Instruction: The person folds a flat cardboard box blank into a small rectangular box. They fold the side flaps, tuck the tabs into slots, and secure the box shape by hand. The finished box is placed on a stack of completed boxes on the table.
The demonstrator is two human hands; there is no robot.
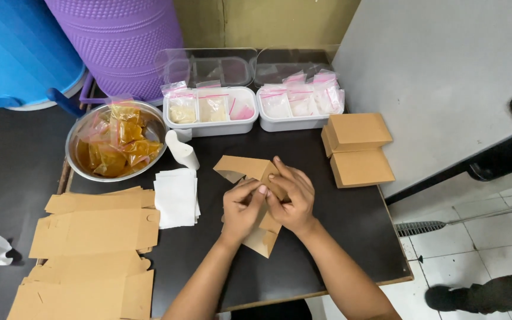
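Note:
Both hands hold a partly folded brown cardboard box (248, 169) over the middle of the black table (351, 231). My left hand (241, 207) grips its lower left side, thumb against a flap. Pressing on the fold from the right is my right hand (290, 198). The box's open flaps point up left and its lower end points toward me.
Flat brown box blanks (93, 231) lie stacked at the left, white paper sheets (176, 197) beside them. A steel bowl (77, 137) holds orange sachets. Two white trays (250, 124) with small bags stand at the back. Two folded boxes (358, 148) sit at the right. A person's shoe (445, 296) shows on the floor.

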